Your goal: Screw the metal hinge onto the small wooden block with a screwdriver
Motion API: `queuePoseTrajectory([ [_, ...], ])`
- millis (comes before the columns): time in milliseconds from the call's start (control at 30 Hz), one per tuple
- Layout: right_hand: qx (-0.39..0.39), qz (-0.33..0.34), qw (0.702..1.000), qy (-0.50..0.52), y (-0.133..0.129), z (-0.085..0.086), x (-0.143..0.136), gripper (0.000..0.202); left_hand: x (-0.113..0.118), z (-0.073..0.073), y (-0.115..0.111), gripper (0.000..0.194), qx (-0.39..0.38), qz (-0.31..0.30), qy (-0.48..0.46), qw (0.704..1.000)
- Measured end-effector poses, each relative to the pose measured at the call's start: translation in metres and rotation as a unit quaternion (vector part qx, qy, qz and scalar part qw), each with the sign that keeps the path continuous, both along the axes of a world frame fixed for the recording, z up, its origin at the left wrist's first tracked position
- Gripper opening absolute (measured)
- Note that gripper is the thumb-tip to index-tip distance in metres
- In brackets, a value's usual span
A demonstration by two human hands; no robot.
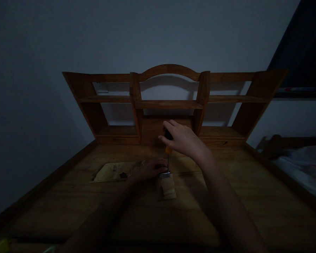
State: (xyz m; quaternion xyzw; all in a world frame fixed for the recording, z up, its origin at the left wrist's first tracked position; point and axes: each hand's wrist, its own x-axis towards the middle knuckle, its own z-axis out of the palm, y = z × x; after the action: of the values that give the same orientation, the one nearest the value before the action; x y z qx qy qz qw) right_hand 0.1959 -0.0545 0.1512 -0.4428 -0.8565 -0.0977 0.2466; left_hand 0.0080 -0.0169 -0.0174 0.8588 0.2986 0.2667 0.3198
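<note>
My right hand (183,137) is wrapped round the handle of a screwdriver (169,150), black on top and yellow below. The screwdriver stands nearly upright, its shaft pointing down to a small metal piece, perhaps a hinge (164,173), at the far end of a small wooden block (167,188). From the left, my left hand (154,167) holds the block and metal piece with its fingers at their far edge; part of its grip is hidden. The block rests on the wooden desk (116,214). Dim light leaves the tip's exact contact unclear.
A wooden shelf unit (170,104) with several compartments stands along the back of the desk against the wall. Left of my hands, the desktop has a pale, torn patch (110,171). Beyond the right edge lies pale bedding or cloth (302,168).
</note>
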Motion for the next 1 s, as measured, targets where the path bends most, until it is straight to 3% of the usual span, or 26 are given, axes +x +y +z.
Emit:
queuePoseTrajectory([
  [467,0.002,0.005,1.000,-0.005,0.0014,0.0007,0.0006,0.023,-0.0019,-0.0052,0.0023,0.021,0.015,0.009,0.012,1.000],
  [1000,0.015,0.022,1.000,-0.001,0.0062,-0.0023,0.0029,0.021,-0.0020,-0.0069,0.0044,0.020,0.020,-0.031,0.000,0.999],
])
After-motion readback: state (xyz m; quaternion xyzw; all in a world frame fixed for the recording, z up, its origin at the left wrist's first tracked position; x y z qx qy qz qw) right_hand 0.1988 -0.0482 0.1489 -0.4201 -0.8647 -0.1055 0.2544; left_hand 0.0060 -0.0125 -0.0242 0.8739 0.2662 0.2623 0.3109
